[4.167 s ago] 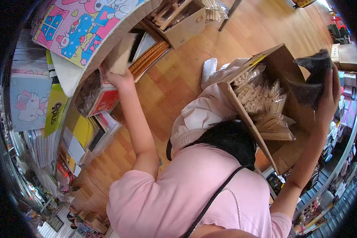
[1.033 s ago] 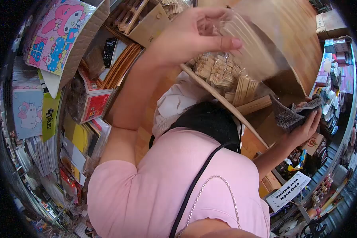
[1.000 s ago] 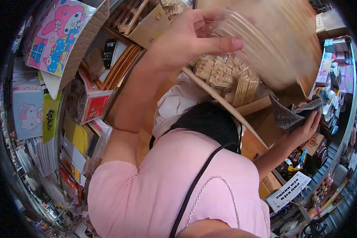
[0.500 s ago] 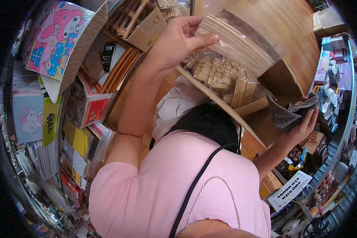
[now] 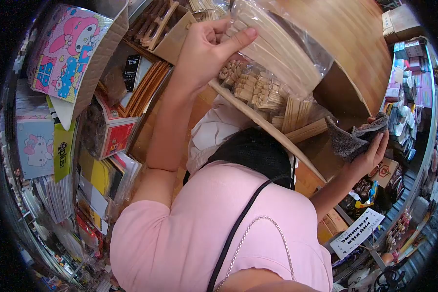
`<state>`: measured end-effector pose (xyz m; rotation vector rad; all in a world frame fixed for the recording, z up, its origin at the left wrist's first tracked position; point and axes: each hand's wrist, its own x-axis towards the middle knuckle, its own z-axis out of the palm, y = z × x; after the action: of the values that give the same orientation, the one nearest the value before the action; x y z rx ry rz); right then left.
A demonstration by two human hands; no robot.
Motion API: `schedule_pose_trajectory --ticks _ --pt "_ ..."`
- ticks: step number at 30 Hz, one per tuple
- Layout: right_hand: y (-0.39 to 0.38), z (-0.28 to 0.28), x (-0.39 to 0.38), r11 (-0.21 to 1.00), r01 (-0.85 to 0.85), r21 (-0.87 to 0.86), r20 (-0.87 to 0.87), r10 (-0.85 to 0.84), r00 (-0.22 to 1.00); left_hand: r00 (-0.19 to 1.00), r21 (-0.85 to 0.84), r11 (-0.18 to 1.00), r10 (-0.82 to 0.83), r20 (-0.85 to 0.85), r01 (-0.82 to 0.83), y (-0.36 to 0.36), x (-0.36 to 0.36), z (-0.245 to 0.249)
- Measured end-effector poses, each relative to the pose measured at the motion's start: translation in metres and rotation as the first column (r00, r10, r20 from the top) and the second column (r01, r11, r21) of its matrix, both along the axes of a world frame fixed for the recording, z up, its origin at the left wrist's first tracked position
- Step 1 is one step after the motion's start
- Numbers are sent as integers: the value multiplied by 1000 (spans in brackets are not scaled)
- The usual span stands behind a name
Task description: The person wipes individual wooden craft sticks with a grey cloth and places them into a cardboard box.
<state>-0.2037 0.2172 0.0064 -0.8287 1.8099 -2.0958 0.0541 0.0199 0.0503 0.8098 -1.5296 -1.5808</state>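
My left hand grips one end of a clear plastic pack of flat wooden sticks, thumb on top and fingers curled underneath. The pack slants above an open cardboard box. Inside that box lie several bagged bundles of small wooden sticks, with more stick bundles beside them. Over the box's right side, my right hand is closed around a crumpled dark grey cloth. Part of its fingers are hidden behind the cloth.
On the left stand shelves with a cartoon-printed pack, notebooks, wooden frames and a phone. Another box of wooden items sits behind my left hand. Stocked shelves and a lettered sign are at right.
My left hand has shifted slightly left, and the stick pack has turned so more of its broad face and loose plastic shows. My right hand and the cloth have hardly moved.
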Motion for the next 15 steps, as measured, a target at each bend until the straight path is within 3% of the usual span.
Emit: schedule_pose_trajectory --ticks 6,9,11,15 --pt "-1 2 3 999 27 30 -18 -27 999 1000 -35 999 15 19 -15 -1 1 -8" --pt "-2 1 3 999 31 31 -26 -30 999 995 22 1000 -3 -100 5 -5 2 -17" --pt "-2 1 2 999 27 29 -24 -26 999 954 226 970 -19 -300 91 -8 5 -20" --pt "-3 2 4 999 23 38 -43 -22 999 927 369 924 51 -372 97 -6 0 -21"
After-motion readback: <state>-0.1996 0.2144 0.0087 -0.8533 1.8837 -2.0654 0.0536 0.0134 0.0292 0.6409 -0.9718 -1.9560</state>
